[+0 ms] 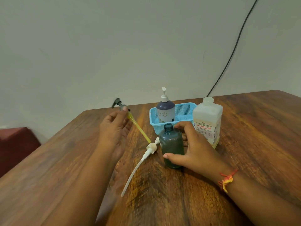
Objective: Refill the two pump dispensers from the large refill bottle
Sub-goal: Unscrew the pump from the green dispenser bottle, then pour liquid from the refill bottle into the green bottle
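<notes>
**Bench state: both pumps out, teal bottle open**

Room: plain pale wall (114,46) behind the bench. A black cable (236,46) runs down it and passes behind the far table edge. A maroon seat (14,144) shows at lower left.

Surface: dark wood-grain table (252,160), rounded far corner.

Refill bottle (207,121): large, translucent white, red-lettered label. Upright, uncapped, just right of the basket, far centre of the table.

Basket (184,111): light blue, perforated, near the far edge. The purple dispenser (165,111) stands upright in its left end, white pump fitted.

Teal dispenser bottle (172,147): upright in front of the basket, neck open, dark liquid inside.

Right hand (192,147): wrapped round the teal bottle, thumb across its front, fingers behind.

Left hand (114,128): raised over the table, fingertips pinching the dark pump head (121,106). Its yellow dip tube (138,128) slants down to the right.

White pump (146,155): lying flat on the table, just left of the teal bottle.

Red-and-yellow thread band (227,179) on the right wrist.
</notes>
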The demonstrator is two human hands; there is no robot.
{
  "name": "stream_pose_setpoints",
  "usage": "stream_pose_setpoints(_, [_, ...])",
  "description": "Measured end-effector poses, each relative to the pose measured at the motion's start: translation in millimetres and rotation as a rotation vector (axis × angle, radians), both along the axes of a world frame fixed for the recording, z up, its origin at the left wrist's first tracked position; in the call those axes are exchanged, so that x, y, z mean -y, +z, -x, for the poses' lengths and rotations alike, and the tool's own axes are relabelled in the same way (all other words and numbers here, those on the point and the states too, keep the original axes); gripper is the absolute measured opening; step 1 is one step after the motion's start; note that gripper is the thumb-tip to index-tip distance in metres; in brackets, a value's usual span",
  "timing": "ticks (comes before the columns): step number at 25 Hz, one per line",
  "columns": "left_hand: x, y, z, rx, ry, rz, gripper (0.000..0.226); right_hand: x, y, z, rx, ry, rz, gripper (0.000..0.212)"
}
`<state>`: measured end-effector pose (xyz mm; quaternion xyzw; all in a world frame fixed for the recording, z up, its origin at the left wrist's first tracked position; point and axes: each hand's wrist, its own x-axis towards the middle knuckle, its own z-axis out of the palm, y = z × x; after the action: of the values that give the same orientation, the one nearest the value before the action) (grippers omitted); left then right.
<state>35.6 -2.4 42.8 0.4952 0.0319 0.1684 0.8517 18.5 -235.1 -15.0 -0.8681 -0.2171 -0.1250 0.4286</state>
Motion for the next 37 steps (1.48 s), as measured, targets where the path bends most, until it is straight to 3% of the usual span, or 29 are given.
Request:
stream_pose_setpoints(2, [5,-15,1,-0.147,-0.05,-0.388,0.032,2,0,-1,0.008,-0.032,0.015,0.088])
stream_pose_setpoints(4, [13,-27,4,-0.239,-0.155,-0.653,0.034,4,0,-1,0.021,-0.062,0.028,0.09])
stream_pose_setpoints(8, [31,-41,11,-0.276,-0.308,-0.989,0.024,5,0,1,0.061,-0.096,0.046,0.09])
stream_pose_setpoints(15, [30,-49,8,-0.212,-0.135,-1.347,0.025,4,4,4,0.054,-0.096,0.068,0.094])
stream_pose_setpoints(19, [26,-51,7,-0.171,-0.09,-1.449,0.021,2,5,5,0.049,-0.104,0.049,0.102])
stream_pose_setpoints(22, [25,-53,4,-0.167,-0.089,-1.497,0.026,1,8,6,0.094,-0.153,0.039,0.095])
stream_pose_setpoints(26, [26,-52,5,-0.163,-0.074,-1.463,0.033,0,11,8,0.297,-0.248,-0.074,0.069])
stream_pose_setpoints(30, [27,-48,9,-0.043,0.002,-1.389,0.031,3,17,9,0.54,-0.37,-0.2,0.042])
stream_pose_setpoints(32, [27,-47,10,0.004,-0.008,-1.376,0.049,11,20,4,0.593,-0.491,-0.232,0.046])
stream_pose_setpoints(34, [28,-45,11,0.007,-0.104,-1.384,0.075,22,22,-2,0.553,-0.643,-0.225,0.063])
stream_pose_setpoints(37, [35,-43,18,0.019,-0.244,-1.366,0.094,41,25,-12,0.239,-0.786,-0.13,0.093])
